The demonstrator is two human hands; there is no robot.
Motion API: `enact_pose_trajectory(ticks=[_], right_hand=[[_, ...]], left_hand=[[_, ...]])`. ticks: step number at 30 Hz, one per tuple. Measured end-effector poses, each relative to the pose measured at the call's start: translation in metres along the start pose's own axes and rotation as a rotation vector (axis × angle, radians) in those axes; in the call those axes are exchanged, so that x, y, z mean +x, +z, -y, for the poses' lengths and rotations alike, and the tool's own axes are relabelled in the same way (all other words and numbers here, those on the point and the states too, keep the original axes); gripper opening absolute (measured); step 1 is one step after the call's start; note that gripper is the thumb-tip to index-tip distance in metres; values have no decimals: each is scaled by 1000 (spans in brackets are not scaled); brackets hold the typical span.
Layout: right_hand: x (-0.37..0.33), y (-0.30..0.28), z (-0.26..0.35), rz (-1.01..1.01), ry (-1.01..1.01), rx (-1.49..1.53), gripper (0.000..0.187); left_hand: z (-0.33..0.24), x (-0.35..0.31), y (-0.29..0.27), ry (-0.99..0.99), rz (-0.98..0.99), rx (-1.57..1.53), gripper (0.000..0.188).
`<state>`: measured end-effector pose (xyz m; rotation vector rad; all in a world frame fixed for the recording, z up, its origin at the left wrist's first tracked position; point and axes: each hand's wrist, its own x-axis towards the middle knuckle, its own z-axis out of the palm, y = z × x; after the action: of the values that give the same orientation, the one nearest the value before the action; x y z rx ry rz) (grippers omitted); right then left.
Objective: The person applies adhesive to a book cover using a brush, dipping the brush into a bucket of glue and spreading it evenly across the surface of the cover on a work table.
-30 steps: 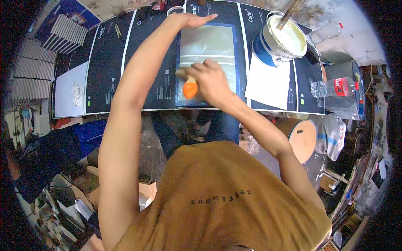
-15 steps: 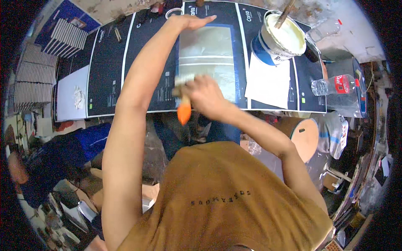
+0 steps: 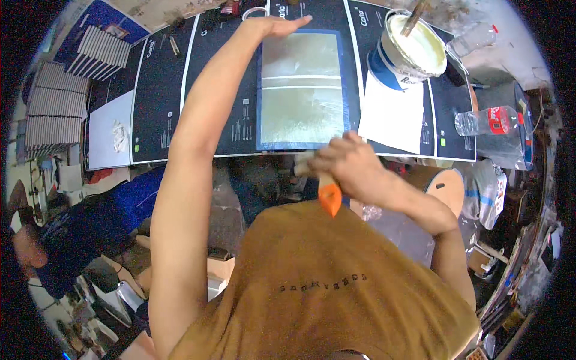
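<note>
My right hand (image 3: pixel 351 168) is closed around a wide paintbrush (image 3: pixel 329 199) with an orange-tipped handle. It is at the table's near edge, by the lower right corner of a blue-edged sheet. On that blue sheet (image 3: pixel 259 129) lie two grey-green boards (image 3: pixel 303 117) with a narrow strip between pale lines; their surface looks wet and streaky. Stretched out flat, my left hand (image 3: pixel 279 26) is at the sheet's far edge, holding nothing, and its fingers point right. The brush's bristles are blurred by motion.
Right of the sheet, a white and blue bucket (image 3: pixel 390 66) of creamy paste with a stick (image 3: pixel 414 19) stands on white paper (image 3: pixel 390 123). A plastic bottle (image 3: pixel 489 121) lies farther right. Stacked boards (image 3: pixel 57 108) are at the left; a person in dark blue (image 3: pixel 90 222) is lower left.
My right hand and the brush have moved right and toward me, from over the sheet's left side to the table's near edge. My left hand stays at the far edge.
</note>
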<state>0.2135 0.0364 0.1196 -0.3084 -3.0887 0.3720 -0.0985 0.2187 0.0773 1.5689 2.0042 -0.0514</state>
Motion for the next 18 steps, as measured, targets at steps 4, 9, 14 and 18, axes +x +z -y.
enact_pose_trajectory(ticks=[4,9,14,18], right_hand=[[60,-1,-56,-418,-13,-59,30],[30,21,-72,-92,-91,-16,31],[-27,-12,-45,-21,-112,-2,25],[10,-27,-83,-355,-53,-45,23]], left_hand=[[13,6,3,-25,-7,-42,123],[-7,9,5,-35,31,83,108],[22,24,6,26,-18,177,118],[-2,22,8,-73,-9,134,122]])
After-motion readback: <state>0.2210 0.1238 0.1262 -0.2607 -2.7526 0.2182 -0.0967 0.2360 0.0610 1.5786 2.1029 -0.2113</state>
